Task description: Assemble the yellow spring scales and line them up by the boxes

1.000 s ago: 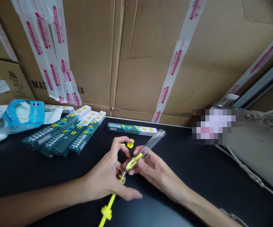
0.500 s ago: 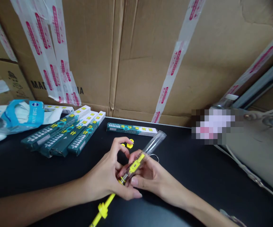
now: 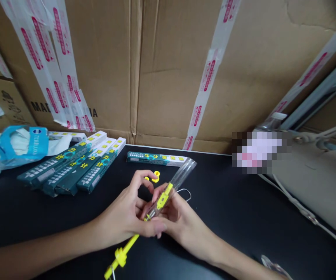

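Observation:
My right hand (image 3: 182,221) is closed round a clear plastic tube (image 3: 182,173), tilted up to the right. Inside the tube shows a flat yellow plastic piece (image 3: 163,199). My left hand (image 3: 133,210) pinches at the tube's lower end, where a yellow rod (image 3: 131,245) runs out down to the left. The rod carries a yellow collar (image 3: 120,257) and a metal hook (image 3: 113,272) near its lower end. Another wire hook (image 3: 187,191) sticks out behind my right hand. Small yellow caps (image 3: 155,176) lie on the table beyond my left fingers.
Several green-and-white spring scale boxes (image 3: 98,167) lie at the left, with another box (image 3: 156,158) behind my hands. A blue-and-white plastic packet (image 3: 25,144) lies at far left. A beige bag (image 3: 310,186) stands at right, before tall cardboard boxes (image 3: 168,77) behind the black table (image 3: 214,186).
The metal part at the tube's lower mouth has gone further inside, and my fingers are closer together there. The hook on the rod's lower end has come into view.

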Motion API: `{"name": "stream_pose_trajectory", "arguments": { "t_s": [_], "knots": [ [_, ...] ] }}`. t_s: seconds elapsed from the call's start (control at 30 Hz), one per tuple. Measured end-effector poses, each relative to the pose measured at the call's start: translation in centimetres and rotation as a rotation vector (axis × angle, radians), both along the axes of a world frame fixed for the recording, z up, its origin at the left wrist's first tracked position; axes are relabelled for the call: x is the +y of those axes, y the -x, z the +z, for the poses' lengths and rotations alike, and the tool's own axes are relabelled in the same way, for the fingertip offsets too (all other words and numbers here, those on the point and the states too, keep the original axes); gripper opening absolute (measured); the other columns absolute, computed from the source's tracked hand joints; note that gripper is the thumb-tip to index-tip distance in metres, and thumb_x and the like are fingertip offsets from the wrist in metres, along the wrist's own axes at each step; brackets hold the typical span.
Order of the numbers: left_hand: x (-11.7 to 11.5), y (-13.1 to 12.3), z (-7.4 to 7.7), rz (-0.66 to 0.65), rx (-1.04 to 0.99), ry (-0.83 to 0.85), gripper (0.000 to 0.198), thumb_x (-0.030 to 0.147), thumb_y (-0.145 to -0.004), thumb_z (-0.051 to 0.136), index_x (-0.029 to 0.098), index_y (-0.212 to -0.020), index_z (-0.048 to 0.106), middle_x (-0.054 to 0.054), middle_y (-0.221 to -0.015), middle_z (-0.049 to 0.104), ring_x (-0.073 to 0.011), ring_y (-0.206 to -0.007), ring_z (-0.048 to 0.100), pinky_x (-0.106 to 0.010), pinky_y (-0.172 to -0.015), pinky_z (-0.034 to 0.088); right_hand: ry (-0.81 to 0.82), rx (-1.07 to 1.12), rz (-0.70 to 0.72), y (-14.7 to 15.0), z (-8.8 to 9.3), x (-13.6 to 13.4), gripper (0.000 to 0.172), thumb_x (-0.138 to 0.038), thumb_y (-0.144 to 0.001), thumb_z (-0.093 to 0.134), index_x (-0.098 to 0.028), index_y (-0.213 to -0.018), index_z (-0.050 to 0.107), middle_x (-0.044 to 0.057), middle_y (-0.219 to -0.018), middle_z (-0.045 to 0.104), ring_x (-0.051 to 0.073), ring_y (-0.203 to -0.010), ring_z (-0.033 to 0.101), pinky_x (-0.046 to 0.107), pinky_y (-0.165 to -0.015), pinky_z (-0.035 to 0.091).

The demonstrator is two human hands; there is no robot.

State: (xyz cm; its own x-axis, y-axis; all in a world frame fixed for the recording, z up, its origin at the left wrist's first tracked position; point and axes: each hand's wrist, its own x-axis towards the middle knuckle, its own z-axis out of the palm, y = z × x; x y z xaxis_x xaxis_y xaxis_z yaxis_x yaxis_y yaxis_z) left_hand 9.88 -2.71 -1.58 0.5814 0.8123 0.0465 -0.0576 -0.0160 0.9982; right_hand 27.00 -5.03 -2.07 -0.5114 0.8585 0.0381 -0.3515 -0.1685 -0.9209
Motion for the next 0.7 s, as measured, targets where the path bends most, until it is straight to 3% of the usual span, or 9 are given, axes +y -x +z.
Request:
{"name": "stream_pose_trajectory", "arguments": {
  "t_s": [0.1,0.27,0.53,0.7],
  "knots": [
    [0.2,0.0,-0.2,0.006,-0.063,0.038,0.054,0.037,-0.081,0.076,0.034,-0.119,0.037,0.001,-0.112,0.042,-0.0107,-0.067,0.069,-0.021,-0.053,0.052,-0.039,-0.042,-0.072,-0.4,0.5,0.3,0.044,-0.036,-0.079,0.083,-0.022,-0.101,0.047,-0.004,-0.085,0.064,0.008,-0.066,0.058,0.022,-0.063,0.047],
    [0.6,0.1,-0.1,0.054,0.007,-0.002,0.053,0.044,-0.082,0.073,0.031,-0.124,0.043,0.002,-0.109,0.043,-0.0026,-0.058,0.059,-0.019,-0.051,0.047,-0.14,-0.093,-0.237,-2.4,1.6,1.6,0.04,-0.034,-0.082,0.08,-0.025,-0.101,0.046,0.0,-0.092,0.068,0.01,-0.07,0.059,0.024,-0.066,0.047],
    [0.5,-0.1,0.6,0.098,0.062,0.048,0.049,0.036,-0.085,0.07,0.025,-0.129,0.05,0.0,-0.1,0.052,-0.0129,-0.073,0.065,-0.027,-0.061,0.051,-0.16,-0.029,-0.483,-5.3,2.1,3.5,0.044,-0.024,-0.077,0.083,-0.024,-0.104,0.049,0.001,-0.093,0.071,0.011,-0.071,0.059,0.024,-0.069,0.049],
    [0.7,-0.1,0.8,0.098,0.083,-0.001,0.035,0.04,-0.091,0.06,0.017,-0.117,0.054,0.002,-0.077,0.061,-0.0142,-0.068,0.062,-0.029,-0.063,0.05,-0.097,0.014,-0.468,-5.6,1.7,4.2,0.042,-0.022,-0.075,0.084,-0.023,-0.102,0.051,0.001,-0.095,0.072,0.011,-0.073,0.062,0.025,-0.072,0.05]
  ]
}}
